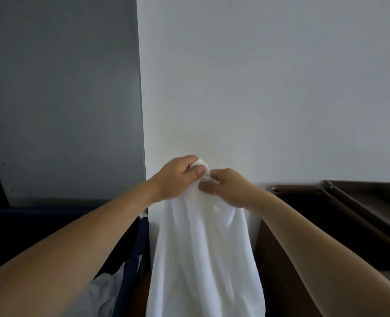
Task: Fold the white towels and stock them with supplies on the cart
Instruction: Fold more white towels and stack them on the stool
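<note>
Towel (203, 252) raised for folding: we hold its top edge in both hands, the left hand (178, 177) curled around a bunched corner and the right hand (228, 191) pinching the cloth just beside it, so that the rest hangs loose in front of the pale wall (258, 88). We see no fold made yet and nothing stocked on the visible part of the dark brown unit (349, 202) at the right, which we take to be the cart. More white linen (104, 291) lies in the dark blue bin (52, 218) at the left, so we judge most of the task still undone.
</note>
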A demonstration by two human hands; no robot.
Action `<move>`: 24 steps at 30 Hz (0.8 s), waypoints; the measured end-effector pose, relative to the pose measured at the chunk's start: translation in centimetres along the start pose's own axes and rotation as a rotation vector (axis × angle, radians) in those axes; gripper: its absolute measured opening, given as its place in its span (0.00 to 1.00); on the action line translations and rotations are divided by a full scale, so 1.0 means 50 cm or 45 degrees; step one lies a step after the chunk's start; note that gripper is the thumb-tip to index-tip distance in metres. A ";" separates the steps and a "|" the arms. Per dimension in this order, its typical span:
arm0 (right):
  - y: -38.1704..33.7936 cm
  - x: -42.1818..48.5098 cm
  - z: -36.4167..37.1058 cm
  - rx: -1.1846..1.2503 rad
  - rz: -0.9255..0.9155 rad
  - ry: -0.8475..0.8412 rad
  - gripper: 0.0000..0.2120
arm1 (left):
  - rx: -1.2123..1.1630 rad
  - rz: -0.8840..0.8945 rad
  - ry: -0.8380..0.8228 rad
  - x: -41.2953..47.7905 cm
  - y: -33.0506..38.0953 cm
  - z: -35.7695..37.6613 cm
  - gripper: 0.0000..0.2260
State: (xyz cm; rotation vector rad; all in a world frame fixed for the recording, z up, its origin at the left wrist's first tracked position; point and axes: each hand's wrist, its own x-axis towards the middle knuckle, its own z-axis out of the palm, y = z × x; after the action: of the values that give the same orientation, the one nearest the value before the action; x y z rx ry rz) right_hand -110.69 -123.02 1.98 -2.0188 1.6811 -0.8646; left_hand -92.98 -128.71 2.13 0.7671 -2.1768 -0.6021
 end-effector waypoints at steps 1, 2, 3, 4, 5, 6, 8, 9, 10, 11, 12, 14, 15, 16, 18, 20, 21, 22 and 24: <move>-0.005 0.005 -0.015 -0.050 -0.026 0.099 0.11 | -0.018 -0.065 0.039 -0.006 -0.012 0.004 0.13; -0.014 0.011 -0.031 -0.065 -0.039 0.227 0.14 | -0.042 -0.134 0.067 -0.016 -0.027 0.012 0.11; -0.025 0.017 -0.048 -0.012 -0.041 0.363 0.17 | -0.082 -0.191 0.071 -0.029 -0.044 0.023 0.09; -0.040 0.024 -0.066 0.088 -0.042 0.487 0.18 | -0.133 -0.240 0.054 -0.042 -0.059 0.038 0.07; -0.059 0.030 -0.086 0.198 -0.049 0.594 0.18 | -0.179 -0.289 0.022 -0.057 -0.074 0.053 0.07; -0.081 0.037 -0.107 0.285 -0.079 0.694 0.18 | -0.196 -0.342 -0.016 -0.071 -0.085 0.066 0.07; -0.133 0.051 -0.156 0.451 -0.173 0.900 0.17 | -0.204 -0.433 -0.093 -0.092 -0.102 0.085 0.10; -0.158 0.056 -0.183 0.528 -0.210 1.001 0.17 | -0.248 -0.459 -0.126 -0.098 -0.106 0.091 0.11; -0.178 0.057 -0.208 0.579 -0.230 1.082 0.16 | -0.323 -0.471 -0.143 -0.102 -0.105 0.094 0.11; -0.189 0.058 -0.229 0.575 -0.235 1.130 0.16 | -0.418 -0.478 -0.126 -0.103 -0.098 0.092 0.11; -0.190 0.055 -0.241 0.524 -0.226 1.132 0.16 | -0.505 -0.482 -0.070 -0.100 -0.089 0.087 0.10; -0.157 0.039 -0.234 0.353 -0.124 0.970 0.16 | -0.578 -0.457 0.117 -0.088 -0.070 0.064 0.10; -0.127 0.028 -0.220 0.255 -0.044 0.829 0.15 | -0.555 -0.410 0.216 -0.079 -0.061 0.046 0.11; -0.092 0.016 -0.200 0.152 0.023 0.693 0.13 | -0.503 -0.344 0.295 -0.067 -0.051 0.027 0.11; -0.027 -0.017 -0.146 0.025 0.139 0.473 0.06 | -0.339 -0.210 0.366 -0.048 -0.035 -0.005 0.09; 0.010 -0.047 -0.087 0.070 0.178 0.288 0.27 | -0.175 -0.097 0.344 -0.036 -0.019 -0.010 0.08; 0.023 -0.058 -0.055 0.121 0.139 0.179 0.33 | -0.103 -0.057 0.287 -0.035 -0.014 0.001 0.07; 0.030 -0.071 -0.021 0.152 0.092 0.059 0.34 | -0.041 -0.020 0.200 -0.037 -0.012 0.020 0.07; 0.044 -0.082 0.045 0.152 0.083 -0.112 0.23 | 0.050 0.024 0.017 -0.052 -0.019 0.071 0.07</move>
State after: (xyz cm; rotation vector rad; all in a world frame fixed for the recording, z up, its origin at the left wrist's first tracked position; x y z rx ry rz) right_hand -111.25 -119.73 -1.98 -1.8846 1.5995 -0.8218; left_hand -93.95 -127.00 -1.89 0.7686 -2.1865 -0.5449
